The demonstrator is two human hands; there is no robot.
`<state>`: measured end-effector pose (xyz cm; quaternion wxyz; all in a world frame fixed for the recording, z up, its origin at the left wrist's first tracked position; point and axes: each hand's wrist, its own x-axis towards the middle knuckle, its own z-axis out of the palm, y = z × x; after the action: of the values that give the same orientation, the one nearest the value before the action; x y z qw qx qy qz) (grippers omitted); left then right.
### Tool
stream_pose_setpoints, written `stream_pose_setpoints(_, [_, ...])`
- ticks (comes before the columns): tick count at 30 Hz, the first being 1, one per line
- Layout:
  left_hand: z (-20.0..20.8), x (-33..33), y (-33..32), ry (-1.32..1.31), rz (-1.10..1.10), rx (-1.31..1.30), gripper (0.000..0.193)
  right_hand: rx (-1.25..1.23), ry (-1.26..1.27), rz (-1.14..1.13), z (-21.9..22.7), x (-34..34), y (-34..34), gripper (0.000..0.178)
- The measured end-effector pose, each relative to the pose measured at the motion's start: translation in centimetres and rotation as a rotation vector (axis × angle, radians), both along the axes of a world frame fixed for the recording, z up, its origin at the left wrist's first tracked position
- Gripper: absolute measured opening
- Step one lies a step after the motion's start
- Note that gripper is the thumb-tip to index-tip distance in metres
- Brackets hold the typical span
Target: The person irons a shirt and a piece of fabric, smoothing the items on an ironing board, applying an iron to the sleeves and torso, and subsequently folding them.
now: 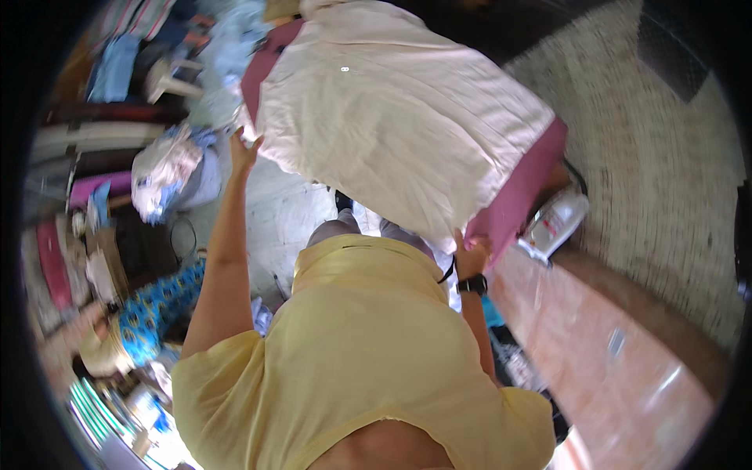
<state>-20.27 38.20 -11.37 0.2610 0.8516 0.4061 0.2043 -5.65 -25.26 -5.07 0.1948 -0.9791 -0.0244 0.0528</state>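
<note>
A wide cream cloth [392,117], lightly creased, is spread out in front of me. Deep pink fabric [517,184] shows along its left and right ends; I cannot tell whether it belongs to the cloth or lies under it. At the near left edge, my left hand [245,154] pinches the cloth between closed fingers. My right hand [472,256], with a dark watch [471,284] on its wrist, is closed on the near right corner, where cream and pink fabric meet. Just right of that corner stands a pale appliance [554,223] that looks like an iron.
A glossy pinkish counter [595,352] runs along my right. Heaped clothes [176,172] lie on the left, near a pale plastic chair [174,81]. Another person [145,325] in blue patterned clothing is at the lower left. A beige ribbed surface [634,157] extends at far right.
</note>
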Motion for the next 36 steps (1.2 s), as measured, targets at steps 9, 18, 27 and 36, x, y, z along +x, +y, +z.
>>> stream_pose_setpoints(9, [-2.7,-1.2,0.3,0.115,-0.191,-0.27,0.041,0.22,0.017,-0.264,0.6,-2.1,3.1,0.034])
stream_pose_setpoints(18, [9.2,-3.0,-7.8,-0.183,-0.213,-0.434,0.023,0.191,-0.213,-0.398,0.6,-3.2,-4.2,0.03])
stream_pose_setpoints(27, [4.1,-4.0,-3.9,-0.013,-0.192,-0.249,0.025,-0.013,0.0,-0.406,-1.7,-6.4,-0.9,0.032])
stream_pose_setpoints(36, [7.9,18.3,0.1,-0.198,-0.42,0.399,0.04,-0.16,-0.267,-0.41,-0.8,6.4,1.6,0.041])
